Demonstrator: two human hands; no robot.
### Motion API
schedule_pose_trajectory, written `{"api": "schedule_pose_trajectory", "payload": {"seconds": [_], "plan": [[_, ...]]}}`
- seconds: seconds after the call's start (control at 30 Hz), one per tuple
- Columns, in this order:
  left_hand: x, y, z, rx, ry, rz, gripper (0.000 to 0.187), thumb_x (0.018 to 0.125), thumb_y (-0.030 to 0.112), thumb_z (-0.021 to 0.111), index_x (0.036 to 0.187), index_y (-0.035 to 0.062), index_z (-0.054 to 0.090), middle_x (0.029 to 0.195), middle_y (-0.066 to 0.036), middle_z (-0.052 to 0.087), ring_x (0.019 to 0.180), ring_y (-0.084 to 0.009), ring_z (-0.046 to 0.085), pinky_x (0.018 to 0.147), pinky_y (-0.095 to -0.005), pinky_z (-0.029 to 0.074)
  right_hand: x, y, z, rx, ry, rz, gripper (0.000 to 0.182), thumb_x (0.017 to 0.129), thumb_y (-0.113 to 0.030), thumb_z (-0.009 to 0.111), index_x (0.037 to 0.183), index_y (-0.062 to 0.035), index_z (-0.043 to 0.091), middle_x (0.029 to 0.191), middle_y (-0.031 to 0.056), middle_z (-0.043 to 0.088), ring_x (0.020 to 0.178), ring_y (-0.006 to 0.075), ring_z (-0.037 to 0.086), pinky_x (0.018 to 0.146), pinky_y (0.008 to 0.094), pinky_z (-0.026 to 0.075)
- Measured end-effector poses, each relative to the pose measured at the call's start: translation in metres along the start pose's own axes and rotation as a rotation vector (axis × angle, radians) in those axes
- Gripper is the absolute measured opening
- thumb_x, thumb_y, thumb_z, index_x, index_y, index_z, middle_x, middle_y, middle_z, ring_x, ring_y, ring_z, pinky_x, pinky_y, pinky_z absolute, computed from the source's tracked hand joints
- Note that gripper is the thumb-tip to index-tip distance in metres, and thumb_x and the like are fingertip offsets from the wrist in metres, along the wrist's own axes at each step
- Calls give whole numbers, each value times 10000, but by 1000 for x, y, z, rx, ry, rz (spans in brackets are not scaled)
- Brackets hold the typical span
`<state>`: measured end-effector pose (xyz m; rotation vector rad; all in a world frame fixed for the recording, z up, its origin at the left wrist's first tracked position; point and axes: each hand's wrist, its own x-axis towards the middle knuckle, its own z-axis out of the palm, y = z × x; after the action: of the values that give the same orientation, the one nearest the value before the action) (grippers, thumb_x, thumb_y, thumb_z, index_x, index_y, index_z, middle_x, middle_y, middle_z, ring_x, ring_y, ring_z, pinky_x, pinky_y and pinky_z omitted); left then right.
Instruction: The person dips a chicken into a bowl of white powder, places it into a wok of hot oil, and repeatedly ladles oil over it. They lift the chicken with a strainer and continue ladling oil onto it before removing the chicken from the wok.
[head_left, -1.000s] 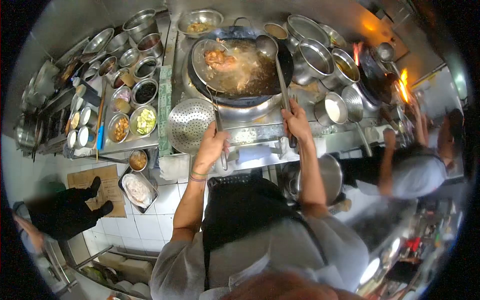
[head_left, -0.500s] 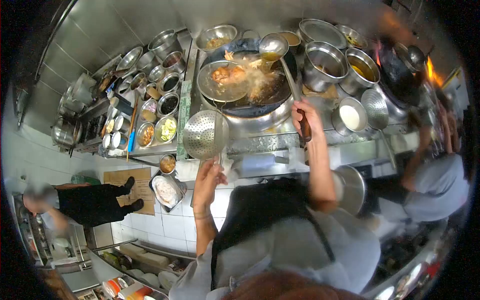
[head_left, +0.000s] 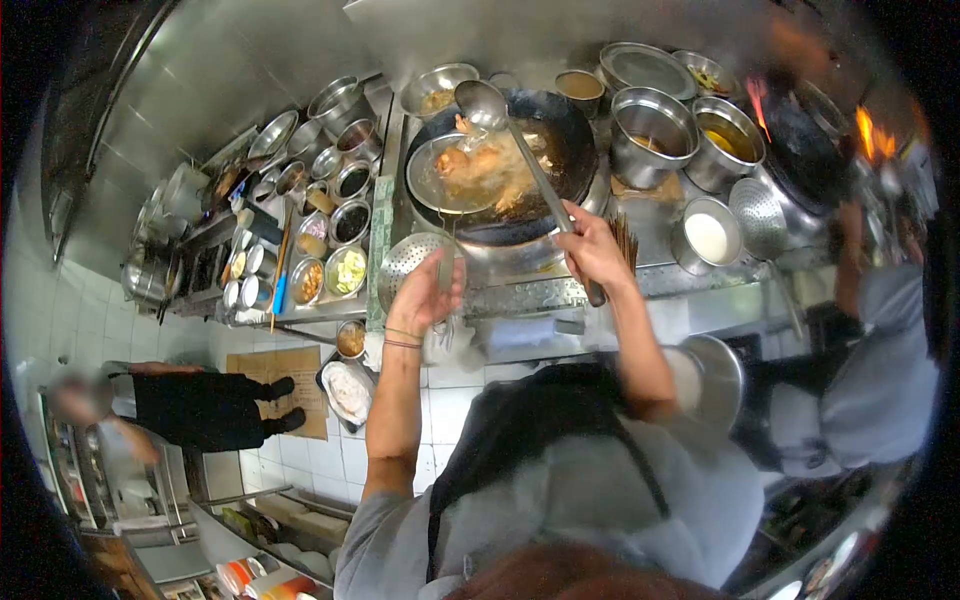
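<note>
My right hand [head_left: 590, 250] grips the handle of a long ladle [head_left: 482, 105], whose bowl hangs over the back left of the wok [head_left: 575, 150]. Reddish-brown food pieces [head_left: 465, 162] lie in a round strainer [head_left: 428, 180] in the wok, amid bubbling oil. My left hand [head_left: 428, 292] is at the front left of the wok, palm up, fingers curled round the strainer's upright handle [head_left: 447, 255]. Beside and partly behind that hand rests a perforated skimmer [head_left: 402, 262].
Small bowls of ingredients [head_left: 350, 270] stand left. Right are metal pots [head_left: 652, 135], a white-liquid pot [head_left: 708, 237] and another skimmer [head_left: 757, 215]. A co-worker [head_left: 870, 350] stands right near flames [head_left: 875, 135]; another person [head_left: 190, 405] is at far left.
The ladle bowl has moved left and slightly back, and my right hand has shifted left and down. My left hand has risen and now closes round the strainer handle. The view has shifted slightly.
</note>
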<state>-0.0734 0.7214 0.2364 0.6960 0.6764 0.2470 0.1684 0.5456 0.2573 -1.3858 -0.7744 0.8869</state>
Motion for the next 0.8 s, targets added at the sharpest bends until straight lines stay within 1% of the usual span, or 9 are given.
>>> {"api": "schedule_pose_trajectory", "payload": {"seconds": [0.1,0.27,0.33,0.4,0.5,0.6,0.63,0.67,0.8], "plan": [[12,-3,8,-13,32,35,169,974,153,490,1058,13,533,617,60,334,487,-63,331,422,-228,293,-13,16,2,-63,78,-36,586,852,-31,553,1416,16,401,671,53,563,441,92,476,413,271,391],[-25,-1,28,38,150,147,172,976,152,488,1054,8,537,629,62,347,487,-59,336,401,-228,289,-53,18,0,-376,308,-141,600,796,-77,563,1380,2,447,671,131,564,587,158,523,583,311,453],[-31,-2,32,104,200,192,178,972,153,501,1061,4,541,632,63,351,487,-54,332,401,-220,287,-56,32,-2,-483,368,-198,580,788,-82,556,1354,6,470,828,236,637,727,272,631,717,364,507],[-28,0,7,83,108,219,188,971,157,515,1057,-7,548,642,71,362,491,-43,328,409,-207,286,-51,29,-1,-552,341,-180,601,776,-64,567,1351,68,448,1222,264,597,1013,307,629,892,341,501],[-39,4,1,385,209,377,406,947,70,483,1329,-69,471,629,92,334,522,0,303,440,-157,266,-44,23,8,-499,310,-91,335,794,-83,574,1072,89,501,958,228,599,827,293,618,737,413,504],[-39,20,13,384,132,281,313,971,86,508,1230,-89,494,634,66,295,505,-18,272,418,-177,269,-59,-4,9,79,336,136,216,813,-102,581,793,111,555,694,192,600,641,279,608,582,484,507],[-34,25,2,313,-76,239,279,989,110,510,1183,-89,497,641,48,306,505,-28,283,416,-192,290,-24,34,8,571,302,79,105,808,-13,578,750,68,546,563,128,538,466,215,551,396,422,445],[-43,27,14,288,30,251,284,1009,120,473,1183,-104,480,665,17,342,508,-50,306,421,-218,325,-18,38,12,708,279,71,49,792,49,569,761,46,532,562,120,534,399,196,504,333,371,394],[-29,50,-10,237,-163,171,299,1019,117,438,1183,-132,462,700,-24,396,507,-85,349,436,-231,377,-25,36,28,803,281,13,75,786,41,578,780,31,504,548,117,510,399,204,504,335,367,396]]}}
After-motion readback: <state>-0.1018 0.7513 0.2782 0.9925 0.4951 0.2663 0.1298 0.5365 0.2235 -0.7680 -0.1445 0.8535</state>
